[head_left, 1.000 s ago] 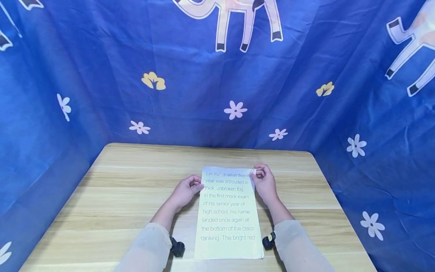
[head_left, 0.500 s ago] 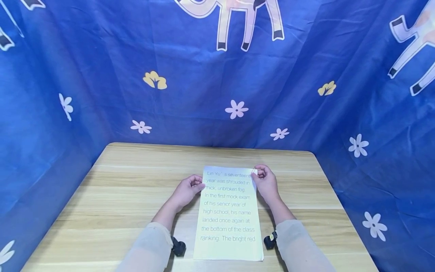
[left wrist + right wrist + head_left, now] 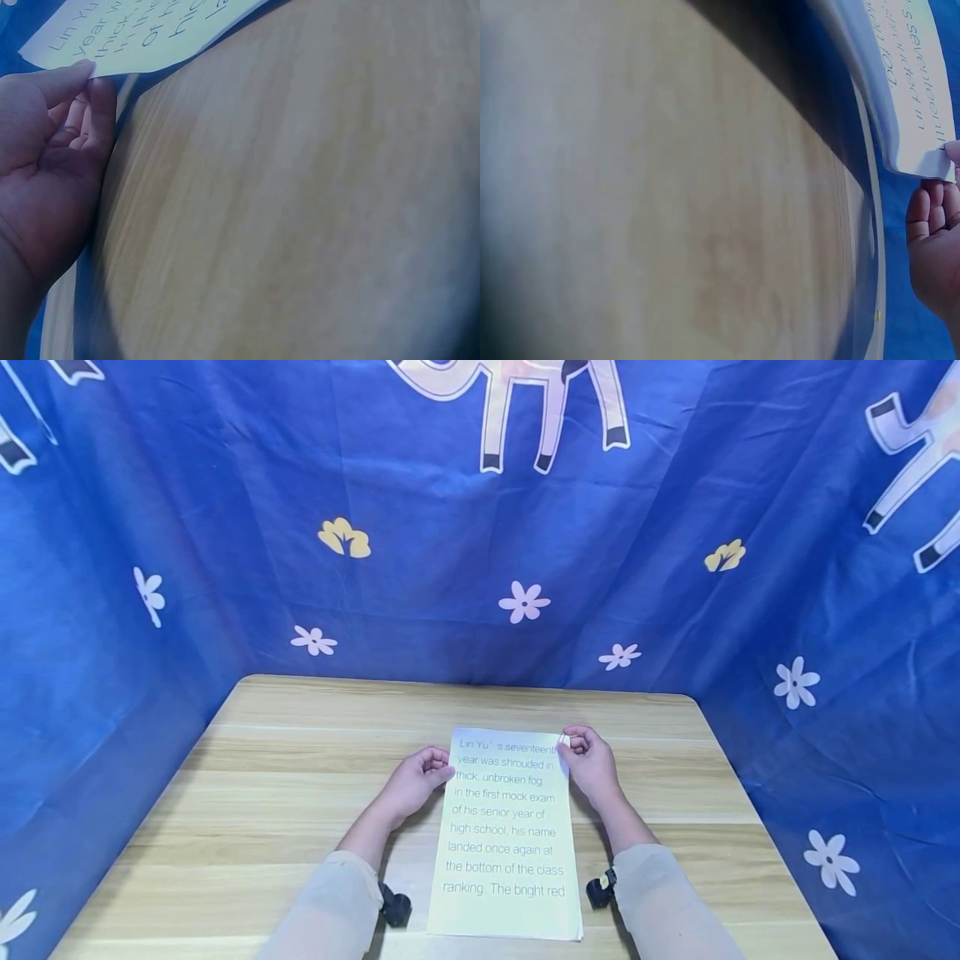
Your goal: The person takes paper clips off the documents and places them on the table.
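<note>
A pale yellow sheet of paper [image 3: 506,843] with printed text lies lengthwise on the wooden table [image 3: 285,793], between both hands. My right hand [image 3: 590,762] pinches its far right corner, which is lifted and slightly curled. In the right wrist view that paper corner [image 3: 922,154] hangs above the table, with the right hand [image 3: 934,247] just below it. My left hand [image 3: 415,781] rests at the sheet's left edge with curled fingers. In the left wrist view the left hand [image 3: 45,150] has its thumb tip on the paper [image 3: 142,37] edge, fingers curled beneath.
Blue cloth [image 3: 450,527] with flowers and animal prints walls in the table at the back and both sides. Black wrist mounts [image 3: 394,907] [image 3: 600,890] sit at the sleeve cuffs. Bare wood stretches left of the hands and behind the sheet.
Almost nothing: both hands stay at the sheet's far end, and the view has drifted slightly.
</note>
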`<state>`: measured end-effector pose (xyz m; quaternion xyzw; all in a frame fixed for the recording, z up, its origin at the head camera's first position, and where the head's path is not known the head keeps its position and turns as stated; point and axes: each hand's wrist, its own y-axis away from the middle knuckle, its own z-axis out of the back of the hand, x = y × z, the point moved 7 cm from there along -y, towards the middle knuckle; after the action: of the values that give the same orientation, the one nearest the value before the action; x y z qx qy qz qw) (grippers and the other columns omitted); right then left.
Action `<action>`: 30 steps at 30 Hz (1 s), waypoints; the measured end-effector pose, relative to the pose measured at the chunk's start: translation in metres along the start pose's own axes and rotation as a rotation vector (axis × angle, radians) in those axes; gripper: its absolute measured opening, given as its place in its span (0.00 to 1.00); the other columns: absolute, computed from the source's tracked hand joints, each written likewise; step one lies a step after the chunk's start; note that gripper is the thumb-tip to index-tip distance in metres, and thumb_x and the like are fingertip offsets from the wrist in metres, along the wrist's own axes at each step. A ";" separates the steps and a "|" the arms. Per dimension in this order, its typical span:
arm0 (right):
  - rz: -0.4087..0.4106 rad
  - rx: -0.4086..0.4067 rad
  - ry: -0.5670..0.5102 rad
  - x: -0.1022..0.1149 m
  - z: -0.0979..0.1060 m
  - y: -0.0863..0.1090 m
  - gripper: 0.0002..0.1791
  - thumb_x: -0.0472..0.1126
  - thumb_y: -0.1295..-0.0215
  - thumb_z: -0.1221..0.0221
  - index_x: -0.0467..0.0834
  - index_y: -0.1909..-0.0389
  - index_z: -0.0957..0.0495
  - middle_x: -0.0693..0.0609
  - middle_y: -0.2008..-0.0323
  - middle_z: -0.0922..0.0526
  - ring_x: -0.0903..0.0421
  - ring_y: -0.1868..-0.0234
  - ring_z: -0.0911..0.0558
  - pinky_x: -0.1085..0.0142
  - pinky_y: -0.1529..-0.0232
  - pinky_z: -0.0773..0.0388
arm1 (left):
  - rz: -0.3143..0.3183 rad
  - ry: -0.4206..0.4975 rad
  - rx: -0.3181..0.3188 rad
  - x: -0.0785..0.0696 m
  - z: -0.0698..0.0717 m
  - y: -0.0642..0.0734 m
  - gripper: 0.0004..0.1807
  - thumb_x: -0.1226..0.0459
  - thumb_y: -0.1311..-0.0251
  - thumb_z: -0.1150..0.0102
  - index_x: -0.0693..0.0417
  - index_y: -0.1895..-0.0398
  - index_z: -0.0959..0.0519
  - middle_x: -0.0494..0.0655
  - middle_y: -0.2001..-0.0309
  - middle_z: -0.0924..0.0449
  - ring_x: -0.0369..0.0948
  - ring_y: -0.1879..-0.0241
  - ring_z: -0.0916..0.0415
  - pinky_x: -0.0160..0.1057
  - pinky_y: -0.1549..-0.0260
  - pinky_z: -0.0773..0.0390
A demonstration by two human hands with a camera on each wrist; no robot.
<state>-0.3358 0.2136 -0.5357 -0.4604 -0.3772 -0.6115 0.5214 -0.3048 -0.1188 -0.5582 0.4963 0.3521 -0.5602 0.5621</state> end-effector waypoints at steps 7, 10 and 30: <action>-0.028 -0.012 -0.076 -0.002 0.002 -0.002 0.19 0.32 0.31 0.31 0.40 0.41 0.18 0.57 0.64 0.16 0.59 0.60 0.20 0.76 0.60 0.21 | 0.000 0.011 0.002 0.001 -0.001 -0.001 0.08 0.65 0.26 0.35 0.56 0.48 0.18 0.47 0.56 0.16 0.40 0.57 0.18 0.38 0.49 0.19; -0.037 -0.018 -0.114 -0.002 0.004 -0.002 0.19 0.31 0.31 0.32 0.38 0.40 0.19 0.59 0.65 0.16 0.62 0.61 0.19 0.78 0.58 0.20 | -0.003 0.020 0.003 0.000 -0.002 -0.001 0.08 0.65 0.26 0.35 0.57 0.49 0.19 0.47 0.56 0.16 0.40 0.58 0.18 0.38 0.49 0.19; 0.005 -0.039 -0.193 0.004 0.052 -0.013 0.19 0.29 0.28 0.34 0.31 0.39 0.20 0.58 0.58 0.15 0.66 0.57 0.19 0.79 0.55 0.19 | -0.001 0.000 -0.007 0.000 0.000 0.001 0.08 0.65 0.27 0.35 0.57 0.49 0.19 0.47 0.57 0.16 0.40 0.58 0.18 0.36 0.51 0.19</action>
<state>-0.3403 0.2639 -0.5163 -0.5283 -0.4125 -0.5701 0.4751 -0.3042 -0.1189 -0.5581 0.4942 0.3544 -0.5592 0.5635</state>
